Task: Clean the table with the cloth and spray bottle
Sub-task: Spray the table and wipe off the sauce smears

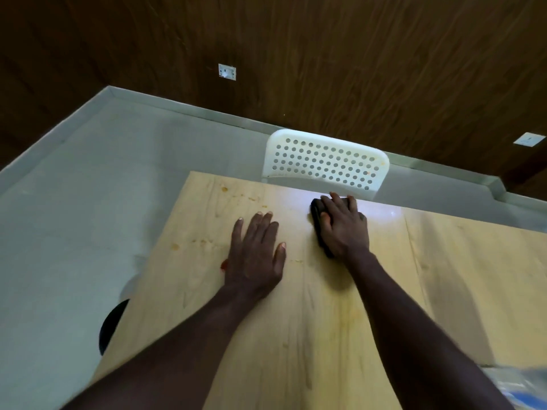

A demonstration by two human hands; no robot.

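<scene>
A light wooden table point(296, 321) fills the lower part of the head view. My right hand point(344, 227) presses a dark folded cloth point(316, 213) flat on the tabletop near the far edge; most of the cloth is hidden under the palm. My left hand point(256, 255) lies flat on the table to the left, fingers apart, holding nothing. Orange and red stains point(224, 264) dot the left part of the tabletop, one right beside my left wrist. A blurred clear-and-blue object point(515, 386) shows at the bottom right corner; I cannot tell whether it is the spray bottle.
A white perforated chair back point(325, 161) stands just beyond the table's far edge. A grey floor point(88, 187) lies to the left, with a dark round object point(111, 327) by the table's left edge. Dark wood-panelled walls with sockets point(227, 71) rise behind.
</scene>
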